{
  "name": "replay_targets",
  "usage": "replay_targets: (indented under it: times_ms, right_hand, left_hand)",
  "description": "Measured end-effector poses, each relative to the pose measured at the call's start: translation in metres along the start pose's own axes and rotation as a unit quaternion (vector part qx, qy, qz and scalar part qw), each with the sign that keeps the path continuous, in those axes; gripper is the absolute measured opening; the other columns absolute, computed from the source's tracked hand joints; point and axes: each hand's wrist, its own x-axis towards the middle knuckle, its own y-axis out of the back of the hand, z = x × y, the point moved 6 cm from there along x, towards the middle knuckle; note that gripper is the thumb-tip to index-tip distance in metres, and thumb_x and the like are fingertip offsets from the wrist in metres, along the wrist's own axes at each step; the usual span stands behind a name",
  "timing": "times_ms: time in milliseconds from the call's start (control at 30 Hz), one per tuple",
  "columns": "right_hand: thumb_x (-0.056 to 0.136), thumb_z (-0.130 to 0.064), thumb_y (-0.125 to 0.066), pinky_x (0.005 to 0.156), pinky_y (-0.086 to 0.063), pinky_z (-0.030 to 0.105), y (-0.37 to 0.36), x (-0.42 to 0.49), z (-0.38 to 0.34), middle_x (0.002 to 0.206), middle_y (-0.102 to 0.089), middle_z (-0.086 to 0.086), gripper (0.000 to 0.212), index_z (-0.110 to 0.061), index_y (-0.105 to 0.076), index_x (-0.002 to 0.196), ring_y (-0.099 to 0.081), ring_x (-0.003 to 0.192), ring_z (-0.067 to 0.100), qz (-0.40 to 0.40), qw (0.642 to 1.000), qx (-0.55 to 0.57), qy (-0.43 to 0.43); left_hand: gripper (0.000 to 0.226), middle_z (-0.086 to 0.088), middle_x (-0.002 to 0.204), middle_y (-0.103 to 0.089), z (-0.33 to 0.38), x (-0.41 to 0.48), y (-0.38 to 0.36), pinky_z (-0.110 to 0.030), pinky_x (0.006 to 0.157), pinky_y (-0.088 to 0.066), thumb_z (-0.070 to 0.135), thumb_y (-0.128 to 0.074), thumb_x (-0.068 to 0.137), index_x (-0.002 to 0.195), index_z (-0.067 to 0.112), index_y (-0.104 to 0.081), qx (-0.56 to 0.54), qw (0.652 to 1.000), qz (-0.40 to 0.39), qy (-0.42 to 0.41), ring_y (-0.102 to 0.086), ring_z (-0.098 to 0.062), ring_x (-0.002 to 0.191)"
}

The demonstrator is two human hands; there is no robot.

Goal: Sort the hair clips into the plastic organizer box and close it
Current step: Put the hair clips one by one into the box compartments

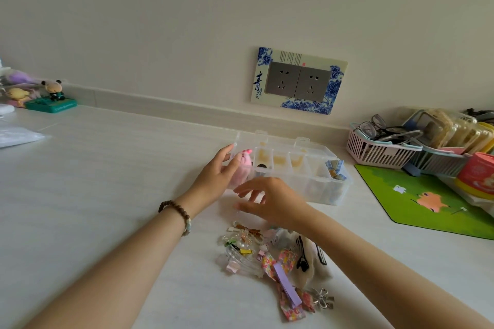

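Note:
A clear plastic organizer box [307,184] stands open on the white table, its lid tipped back toward the wall. Its compartments hold a pink fluffy clip [242,169] at the left end and a blue-and-yellow bow clip [335,168] at the right end. My left hand [217,172] rests against the box's left end, fingers straight, touching the pink clip. My right hand [270,200] hovers in front of the box with relaxed spread fingers, holding nothing that I can see. A pile of hair clips [278,262] lies on the table just below my right hand.
A green mouse mat [433,203] lies to the right. Behind it stand pink and blue baskets [379,149] with glasses and packets, plus a red tub [478,176]. Small figurines [50,96] sit at the far left. A double wall socket [299,81] is above the box.

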Motion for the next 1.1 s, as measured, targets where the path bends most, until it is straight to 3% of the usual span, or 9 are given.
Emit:
replay_targets:
  times_ms: [267,367,467,633,733,867,933,1033,1100]
  right_hand:
    - [0.078,-0.019,-0.071,0.067,-0.049,0.014,0.002,0.001,0.004,0.084,-0.066,-0.008,0.012,-0.014,-0.068,0.089,-0.061,0.074,0.004,0.02,0.997,0.075,0.006]
    - [0.079,-0.02,-0.069,0.071,-0.052,0.015,0.043,0.007,0.008,0.079,-0.063,-0.013,0.008,-0.021,-0.063,0.085,-0.06,0.072,0.0,0.135,0.984,0.117,-0.002]
    - [0.078,-0.027,-0.071,0.065,-0.05,0.015,0.079,0.02,0.025,0.08,-0.069,-0.004,0.011,-0.019,-0.065,0.083,-0.061,0.071,0.006,0.235,0.966,0.1,-0.041]
    - [0.083,-0.038,-0.063,0.081,-0.048,0.032,0.064,0.035,0.051,0.098,-0.064,-0.005,0.027,-0.015,-0.072,0.093,-0.054,0.087,0.01,0.103,0.988,0.001,-0.112]
    - [0.089,-0.042,-0.052,0.091,-0.046,0.033,0.071,0.025,0.05,0.108,-0.064,-0.001,0.029,-0.022,-0.072,0.091,-0.056,0.096,0.011,0.156,0.981,0.06,-0.096]
    - [0.086,-0.036,-0.057,0.074,-0.049,0.015,0.081,-0.012,0.036,0.089,-0.07,-0.008,0.019,-0.021,-0.069,0.089,-0.064,0.08,0.001,0.201,0.966,0.154,-0.049]
    - [0.08,-0.033,-0.06,0.068,-0.051,0.014,0.07,-0.03,0.034,0.081,-0.07,-0.006,0.02,-0.018,-0.069,0.089,-0.065,0.072,0.001,0.128,0.972,0.193,-0.045]
    - [0.079,-0.034,-0.066,0.07,-0.053,0.015,0.045,-0.05,0.043,0.085,-0.072,-0.005,0.019,-0.019,-0.071,0.09,-0.065,0.074,0.004,0.008,0.987,0.132,-0.093]
    - [0.077,-0.037,-0.069,0.069,-0.052,0.017,0.036,-0.055,0.053,0.086,-0.073,-0.004,0.018,-0.023,-0.073,0.087,-0.066,0.076,0.009,0.0,0.984,0.115,-0.133]
  left_hand:
    - [0.049,0.003,0.15,-0.028,-0.001,0.002,-0.002,-0.023,0.095,-0.029,0.043,-0.034,0.095,0.142,0.032,-0.024,-0.025,1.0,-0.01,0.003,-0.035,-0.008,0.127]
    - [0.049,0.005,0.151,-0.025,-0.002,0.004,-0.006,-0.021,0.099,-0.023,0.037,-0.033,0.096,0.143,0.029,-0.023,-0.061,0.998,-0.021,0.011,-0.027,-0.009,0.135]
    - [0.048,0.003,0.151,-0.026,-0.005,0.007,-0.006,-0.022,0.1,-0.022,0.035,-0.037,0.095,0.142,0.028,-0.026,-0.081,0.996,-0.015,0.015,-0.026,-0.01,0.136]
    - [0.047,0.002,0.152,-0.025,-0.007,0.006,-0.006,-0.023,0.101,-0.021,0.034,-0.035,0.095,0.142,0.03,-0.026,-0.072,0.997,-0.02,0.014,-0.025,-0.011,0.137]
    - [0.048,0.003,0.152,-0.025,-0.004,0.004,-0.006,-0.023,0.099,-0.021,0.035,-0.035,0.096,0.142,0.03,-0.025,-0.071,0.997,-0.023,0.012,-0.024,-0.01,0.136]
    - [0.048,0.003,0.151,-0.026,-0.002,0.002,-0.006,-0.024,0.101,-0.023,0.038,-0.034,0.095,0.142,0.029,-0.025,-0.075,0.997,-0.016,0.013,-0.026,-0.011,0.136]
    - [0.047,0.003,0.151,-0.026,-0.001,0.001,-0.006,-0.025,0.102,-0.025,0.04,-0.032,0.095,0.141,0.031,-0.025,-0.063,0.998,-0.016,0.011,-0.027,-0.011,0.135]
    - [0.047,0.005,0.151,-0.025,0.002,-0.002,-0.008,-0.019,0.097,-0.022,0.04,-0.028,0.097,0.142,0.03,-0.023,-0.049,0.999,-0.013,0.003,-0.026,-0.008,0.134]
    - [0.048,0.005,0.152,-0.024,0.004,-0.003,-0.009,-0.016,0.096,-0.02,0.039,-0.028,0.097,0.143,0.029,-0.022,-0.048,0.999,-0.012,-0.002,-0.026,-0.005,0.132]
